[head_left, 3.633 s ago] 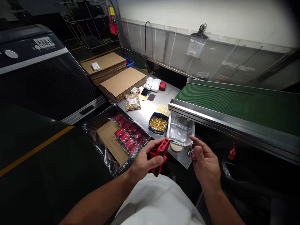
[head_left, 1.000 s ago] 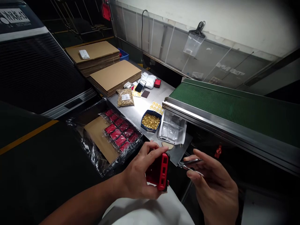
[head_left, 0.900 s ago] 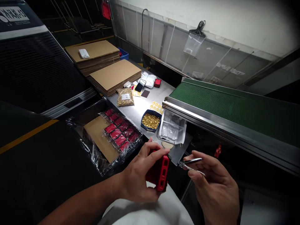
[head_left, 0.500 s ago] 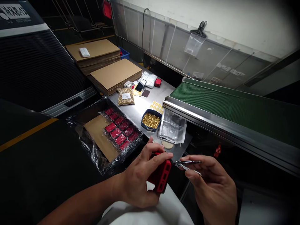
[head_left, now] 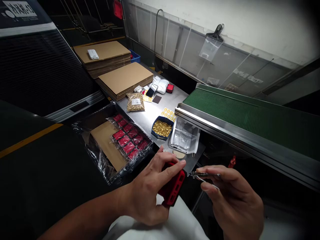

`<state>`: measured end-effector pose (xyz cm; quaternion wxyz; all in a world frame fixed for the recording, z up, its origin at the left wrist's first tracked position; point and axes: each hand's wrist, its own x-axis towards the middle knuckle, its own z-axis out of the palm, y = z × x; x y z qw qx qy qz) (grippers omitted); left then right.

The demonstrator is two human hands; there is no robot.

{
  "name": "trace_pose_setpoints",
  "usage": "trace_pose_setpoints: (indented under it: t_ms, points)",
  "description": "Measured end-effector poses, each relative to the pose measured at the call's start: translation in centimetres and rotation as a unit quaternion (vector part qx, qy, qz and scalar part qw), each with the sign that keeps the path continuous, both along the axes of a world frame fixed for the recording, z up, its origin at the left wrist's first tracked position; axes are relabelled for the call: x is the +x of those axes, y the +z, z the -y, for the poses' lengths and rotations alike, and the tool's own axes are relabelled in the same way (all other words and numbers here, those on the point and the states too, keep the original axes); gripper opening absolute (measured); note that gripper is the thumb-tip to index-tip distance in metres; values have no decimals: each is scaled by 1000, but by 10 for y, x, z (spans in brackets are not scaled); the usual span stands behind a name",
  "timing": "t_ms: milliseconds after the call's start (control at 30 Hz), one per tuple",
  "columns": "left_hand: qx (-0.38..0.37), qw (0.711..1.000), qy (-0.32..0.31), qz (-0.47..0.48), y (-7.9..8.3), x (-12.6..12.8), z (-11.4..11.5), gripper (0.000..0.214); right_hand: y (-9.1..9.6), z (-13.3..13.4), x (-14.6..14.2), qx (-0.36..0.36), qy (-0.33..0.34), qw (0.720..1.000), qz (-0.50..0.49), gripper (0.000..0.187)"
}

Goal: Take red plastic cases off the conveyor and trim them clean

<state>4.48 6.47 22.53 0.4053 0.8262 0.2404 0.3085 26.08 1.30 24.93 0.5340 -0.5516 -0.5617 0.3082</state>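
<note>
My left hand (head_left: 152, 190) is closed around a red and black case-like block (head_left: 175, 188), whose red end has several rectangular openings. Between the thumb and fingers of my right hand (head_left: 232, 196) is a metal nail clipper (head_left: 206, 175), its lever raised. The clipper's jaws point at the block's right edge, with a small gap between them. Part of the block is covered by my left fingers. Beyond my hands stand a dark blue tray (head_left: 162, 128) of small gold pieces and a white bin (head_left: 185, 136) holding clear plastic bags.
At left, a plastic-lined crate (head_left: 100, 163) holds several wrapped red items. Stacked cardboard (head_left: 126, 78), a bag of gold pieces (head_left: 135, 102) and a phone (head_left: 151, 90) lie on the metal table (head_left: 147, 110). A green conveyor belt (head_left: 237, 116) runs along the right.
My right hand has drawn the nail clipper slightly right, away from the block. The block has tilted a little in my left hand. The view has shifted slightly.
</note>
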Motion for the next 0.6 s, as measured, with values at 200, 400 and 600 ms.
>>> trace_pose_setpoints:
  t_ms: [200, 400, 600]
  points:
    - [3, 1000, -4, -30, 3, -3, 1, 104, 0, -2, 4, 5, 70, 997, 36, 35]
    - [0, 999, -11, -51, 2, -3, 1, 104, 1, -2, 7, -6, 90, 994, 68, 36]
    - [-8, 998, -14, -55, 1, -3, 1, 100, -2, 0, 10, -21, 89, 992, 91, 35]
